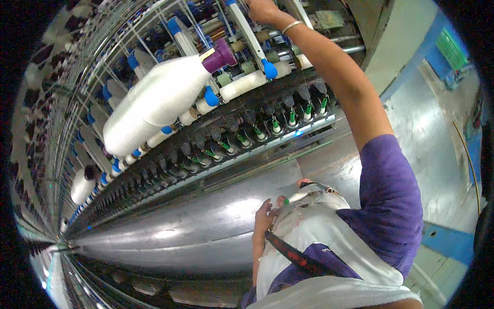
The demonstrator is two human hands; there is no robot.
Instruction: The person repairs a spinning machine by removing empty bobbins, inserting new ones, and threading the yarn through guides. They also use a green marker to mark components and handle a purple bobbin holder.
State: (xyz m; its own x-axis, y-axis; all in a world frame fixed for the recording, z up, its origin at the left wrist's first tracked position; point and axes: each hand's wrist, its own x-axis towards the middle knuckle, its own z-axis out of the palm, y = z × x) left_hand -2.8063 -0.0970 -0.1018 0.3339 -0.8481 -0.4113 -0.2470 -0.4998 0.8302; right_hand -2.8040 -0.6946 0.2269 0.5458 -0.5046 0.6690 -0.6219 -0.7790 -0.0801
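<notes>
Your right hand (262, 9) is raised to the top of the spinning frame, at the upper end of a white arm with a blue end cap (250, 37). The fingers run out at the frame's edge, so you cannot tell whether they are closed on the arm or only touching it. A thin bangle (290, 26) sits on that wrist.

Your left hand (263, 219) is low, at your waist, fingers curled against the top edge of the white apron pouch (309, 226); what it grips, if anything, is hidden. A small white bobbin with a green tip (297, 197) pokes out of the pouch just beside those fingers.

Left of the raised arm, well apart from the hand, a large white yarn package on a purple core (157, 100) slants overhead. Below it runs a row of dark spindles with green-tipped bobbins (278, 123), curving away to the left. A shiny grey floor (195, 226) stretches along the machine, and a blue wall (447, 242) stands at the right.
</notes>
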